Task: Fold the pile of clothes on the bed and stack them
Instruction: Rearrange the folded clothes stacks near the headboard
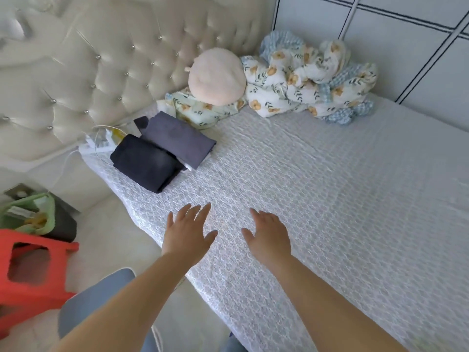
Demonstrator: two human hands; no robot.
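Folded clothes (162, 153) near bed (330, 199) corner edge; both hands, left (187, 231), right (269, 236), spread flat, holding nothing

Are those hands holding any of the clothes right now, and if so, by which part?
Nothing is held. The left hand and right hand are both open with fingers spread over the bare bedspread, apart from the folded dark clothes.
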